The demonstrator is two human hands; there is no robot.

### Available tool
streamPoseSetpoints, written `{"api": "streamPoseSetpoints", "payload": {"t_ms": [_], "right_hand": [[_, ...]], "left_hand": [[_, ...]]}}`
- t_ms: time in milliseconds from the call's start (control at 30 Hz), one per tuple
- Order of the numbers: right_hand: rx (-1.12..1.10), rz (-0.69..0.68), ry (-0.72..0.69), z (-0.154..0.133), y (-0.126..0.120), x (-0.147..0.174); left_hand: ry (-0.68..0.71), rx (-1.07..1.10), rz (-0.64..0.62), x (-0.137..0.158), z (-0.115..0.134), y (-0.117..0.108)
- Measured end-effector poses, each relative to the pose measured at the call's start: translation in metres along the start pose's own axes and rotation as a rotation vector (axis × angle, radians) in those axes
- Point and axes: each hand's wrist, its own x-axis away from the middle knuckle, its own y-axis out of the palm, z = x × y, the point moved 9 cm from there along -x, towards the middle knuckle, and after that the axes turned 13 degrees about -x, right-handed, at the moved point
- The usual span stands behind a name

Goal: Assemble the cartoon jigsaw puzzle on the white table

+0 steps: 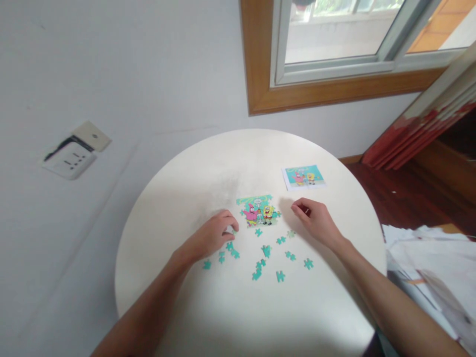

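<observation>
A partly joined jigsaw puzzle (256, 214) lies mid-table, showing a pink and a yellow cartoon figure on turquoise. Just left of its lower corner is my left hand (213, 234), thumb and forefinger curled around a pale green puzzle piece (234, 231). My right hand (315, 218) hovers to the right of the puzzle with its fingers curled together; whatever they may hold is hidden. Below the puzzle, several loose turquoise pieces are scattered, among them one near its lower edge (258, 232), one at the right (308, 263) and one at the front (280, 275).
A reference picture card (305, 177) with the same cartoon scene lies at the back right of the round white table (167, 198). A wall with a socket (70, 158) borders the left, and a window (334, 44) is behind. Papers (427, 263) are piled at the right.
</observation>
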Motion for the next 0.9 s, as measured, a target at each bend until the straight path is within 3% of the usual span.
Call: {"api": "streamPoseSetpoints", "payload": {"t_ms": [667,800,900], "right_hand": [[-0.003,-0.043,-0.006,0.001,0.009,0.002],[-0.033,-0.046,-0.124,-0.021,0.017,0.008],[-0.071,-0.137,-0.330,-0.052,0.034,0.020]], "left_hand": [[-0.042,0.038,0.017,0.001,-0.003,-0.003],[-0.099,0.241,0.064,-0.004,0.001,-0.001],[-0.122,0.482,0.109,-0.008,0.010,0.008]]}}
